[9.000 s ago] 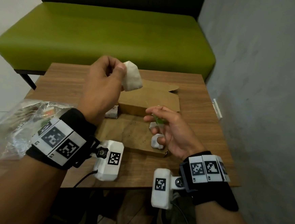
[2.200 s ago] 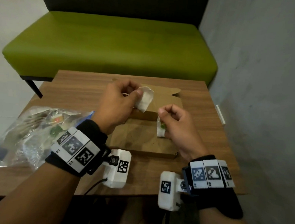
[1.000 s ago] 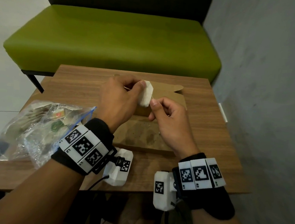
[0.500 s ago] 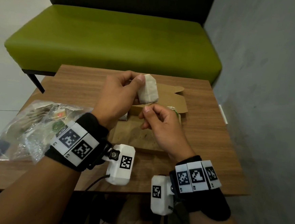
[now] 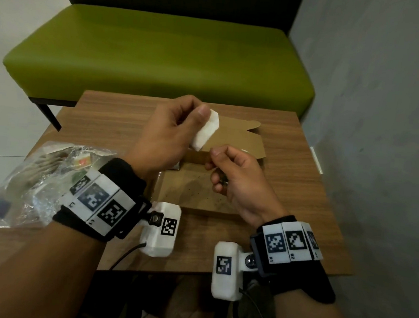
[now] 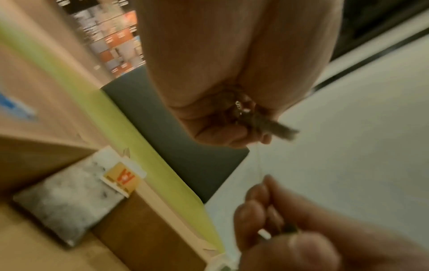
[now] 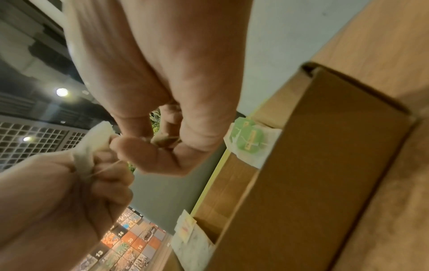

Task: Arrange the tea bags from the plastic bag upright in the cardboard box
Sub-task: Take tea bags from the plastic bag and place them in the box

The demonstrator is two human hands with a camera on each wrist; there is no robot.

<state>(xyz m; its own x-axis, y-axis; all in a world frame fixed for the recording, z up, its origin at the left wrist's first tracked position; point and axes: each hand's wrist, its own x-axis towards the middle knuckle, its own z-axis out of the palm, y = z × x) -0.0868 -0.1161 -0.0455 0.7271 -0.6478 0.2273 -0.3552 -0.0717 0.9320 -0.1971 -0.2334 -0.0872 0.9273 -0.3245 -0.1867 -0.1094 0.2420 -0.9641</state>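
My left hand (image 5: 199, 118) pinches a white tea bag (image 5: 206, 130) above the open cardboard box (image 5: 195, 193). Just below it, my right hand (image 5: 215, 156) pinches the bag's thin string (image 6: 260, 161), with what looks like its tag curled in the fingers. In the right wrist view the string runs from the right hand (image 7: 139, 144) to the tea bag (image 7: 92, 144). Two tea bags lean against the box's back wall: one with a green tag (image 7: 249, 139), one with a yellow-orange tag (image 6: 120, 177). The plastic bag (image 5: 39, 175) lies at the table's left, with more tea bags inside.
The box lid (image 5: 240, 138) lies open toward the back of the wooden table (image 5: 301, 191). A green bench (image 5: 161, 54) stands behind the table and a grey wall (image 5: 381, 122) runs along the right.
The tea bag has turned flatter and tilted in my left hand's pinch. My right hand has drawn slightly down and away from it, with the string between them.
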